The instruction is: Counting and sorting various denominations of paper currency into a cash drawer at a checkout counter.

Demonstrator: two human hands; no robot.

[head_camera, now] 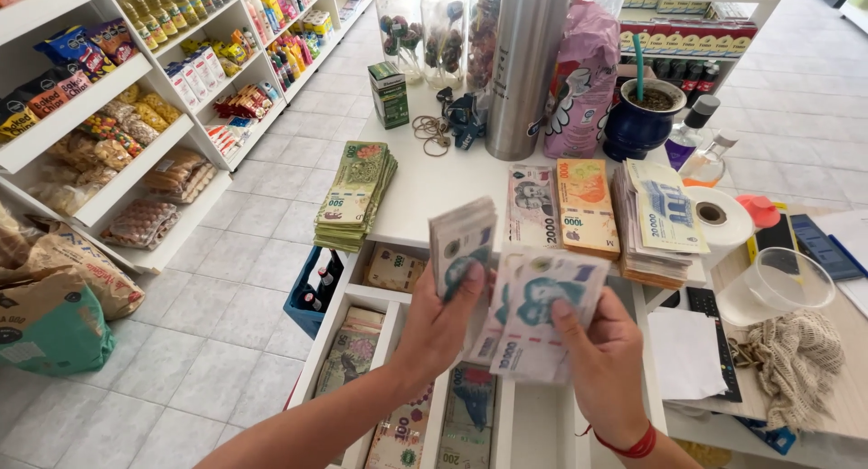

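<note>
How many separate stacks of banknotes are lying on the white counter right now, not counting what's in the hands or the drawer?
4: a green stack at the counter's left edge, a grey stack mid-counter, an orange stack touching it, and a tall blue-topped stack further right. Others may be hidden behind the hands.

Drawer notes (perhaps stacked) half-hidden

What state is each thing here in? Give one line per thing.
Left hand: gripping a wad of banknotes.
Right hand: holding fanned banknotes.
Cash drawer: open.
Plastic cup: empty, upright.
Green stack: lying on counter.
</note>
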